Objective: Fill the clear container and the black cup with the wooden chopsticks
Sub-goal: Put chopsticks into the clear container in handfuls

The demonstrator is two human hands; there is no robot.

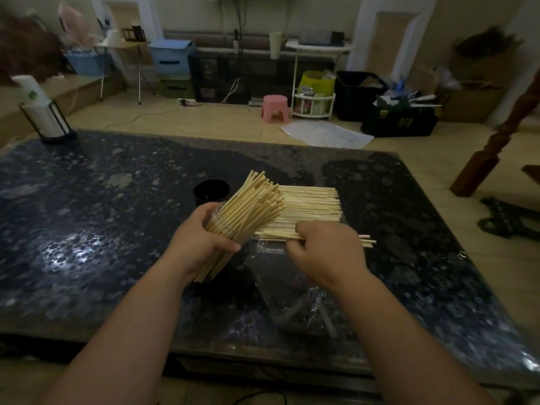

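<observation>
Left hand (201, 244) grips tilted container (230, 230), its chopsticks (257, 200) pointing upper right | right hand (327, 249) pinches chopsticks lying left-right on tabletop (117, 200) | cup (211, 192) upright behind

pale wooden chopsticks (309, 204), black cup (211, 192), dark speckled table (102, 200).

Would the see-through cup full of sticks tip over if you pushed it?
Probably, yes. The clear container is packed with chopsticks that stick out far beyond its rim, so it is likely top-heavy. The left hand holds it tilted; its thin clear wall may also feel slippery.
</observation>
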